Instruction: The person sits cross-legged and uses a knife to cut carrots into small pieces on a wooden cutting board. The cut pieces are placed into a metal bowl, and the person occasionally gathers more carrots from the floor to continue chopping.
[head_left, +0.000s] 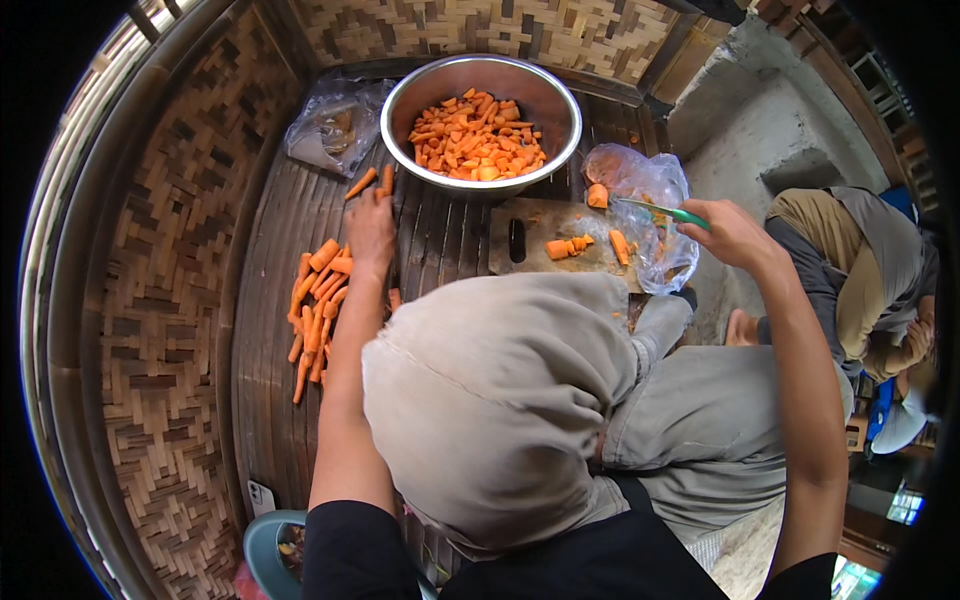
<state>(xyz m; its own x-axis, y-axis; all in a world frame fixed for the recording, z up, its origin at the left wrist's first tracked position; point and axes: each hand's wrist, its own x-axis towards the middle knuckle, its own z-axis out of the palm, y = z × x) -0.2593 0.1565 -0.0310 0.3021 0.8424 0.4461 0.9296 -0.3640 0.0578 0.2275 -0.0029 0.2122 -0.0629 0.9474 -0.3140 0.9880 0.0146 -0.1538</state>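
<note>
My right hand (724, 229) grips the green handle of a kitchen knife (649, 205) above a clear plastic bag (671, 259) holding carrot scraps. At the blade's tip is a thick carrot chunk (598, 196); whether it is stuck on the blade I cannot tell. My left hand (370, 232) reaches down at two slim carrots (361, 184), its fingertips at their near ends; a firm hold cannot be made out. Below that wrist lies a pile of peeled carrots (319, 300). Cut carrot pieces (570, 247) and a carrot length (619, 247) rest on the wooden cutting board (536, 259).
A large steel bowl (386, 131) of chopped carrots stands beyond the board. Left of it sits another plastic bag (337, 124). Woven bamboo walls (161, 300) bound the slatted floor (262, 360). A phone (260, 496) and a bluish container (259, 551) are lower left. Another person (862, 277) sits right.
</note>
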